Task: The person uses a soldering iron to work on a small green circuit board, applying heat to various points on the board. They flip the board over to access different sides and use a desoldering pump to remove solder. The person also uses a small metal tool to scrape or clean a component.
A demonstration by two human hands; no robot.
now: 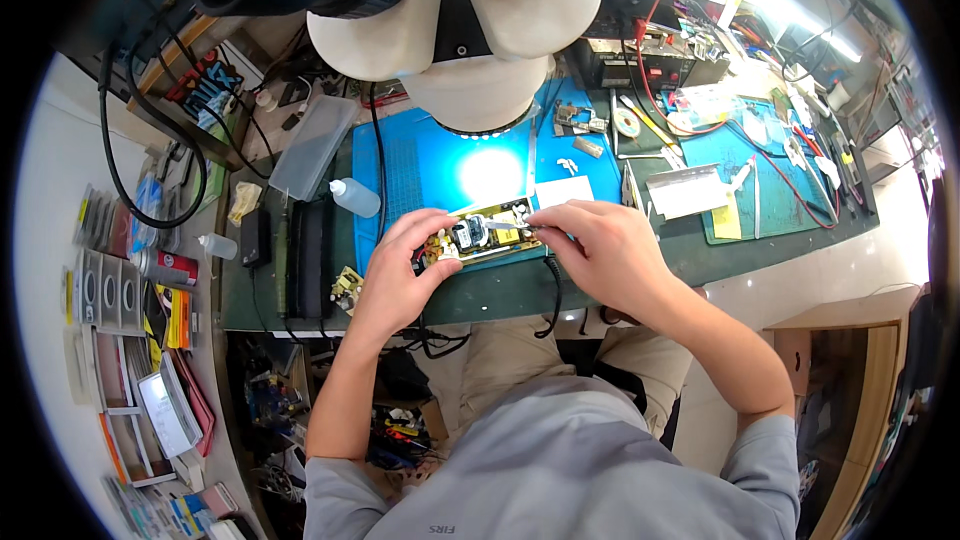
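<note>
ok so the circuit board (508, 236) is laid bare at the front of the blue mat (440, 160), gripped by the curled left hand (398, 265), slim tool (505, 226) seemingly pinched in the right hand (610, 250), what's left can't be told

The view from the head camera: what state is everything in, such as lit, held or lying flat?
Left hand: closed around the circuit board's left end.
Right hand: fingers bent at the board's right end; grip unclear.
Circuit board: held, components exposed.
Microscope: standing over the blue mat.
Bright spot: lit, below the microscope.
Tube lamp: on.
Blue mat: lying flat.
</note>
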